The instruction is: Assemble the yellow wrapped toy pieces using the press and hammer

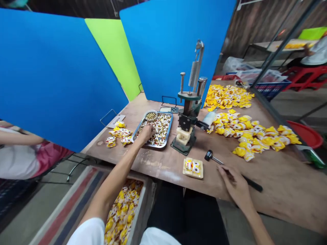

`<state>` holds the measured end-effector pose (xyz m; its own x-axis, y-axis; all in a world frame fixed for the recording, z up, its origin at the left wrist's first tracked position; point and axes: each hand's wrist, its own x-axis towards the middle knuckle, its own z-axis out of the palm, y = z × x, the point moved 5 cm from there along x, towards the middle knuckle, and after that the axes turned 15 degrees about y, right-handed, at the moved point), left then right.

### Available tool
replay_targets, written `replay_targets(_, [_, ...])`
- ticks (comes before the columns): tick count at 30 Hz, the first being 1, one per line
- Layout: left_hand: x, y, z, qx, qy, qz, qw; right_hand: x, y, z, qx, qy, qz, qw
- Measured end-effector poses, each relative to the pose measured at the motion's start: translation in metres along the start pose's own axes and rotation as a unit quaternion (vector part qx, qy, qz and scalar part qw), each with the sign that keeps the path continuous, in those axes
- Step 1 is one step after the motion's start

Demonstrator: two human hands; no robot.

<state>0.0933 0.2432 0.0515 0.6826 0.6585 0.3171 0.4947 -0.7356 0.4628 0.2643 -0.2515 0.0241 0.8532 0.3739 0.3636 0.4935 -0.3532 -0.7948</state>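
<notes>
My left hand (146, 133) reaches into a metal tray (168, 131) filled with small white, red and yellow pieces; its fingertips are pressed together down among them, and what they pinch is too small to name. A round dish of gold beads (151, 116) sits at the tray's back. My right hand (233, 182) rests on the table over the handle of a small black-headed hammer (208, 155), thumb and fingers apart. Between my hands, near the front edge, a cream block (187, 172) holds a yellow and white lion-face piece (193, 166).
A green hand press (187, 112) stands behind the block. Yellow and white pieces (251, 134) are heaped at right, with a few (119, 132) left of the tray. A full bin (122, 207) stands below the table edge. Blue panels (168, 51) rise behind; people sit at both sides.
</notes>
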Motion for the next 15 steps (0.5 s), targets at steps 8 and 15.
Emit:
replay_targets(8, [-0.002,-0.007,-0.018,-0.12,0.116,-0.087,0.982,0.021,-0.046,-0.002,0.04,-0.005,-0.004,0.999])
replay_targets(15, [-0.124,0.146,0.013,-0.567,0.003,-0.27,0.778,0.038,-0.127,0.05,0.153,-0.097,-0.038,0.983])
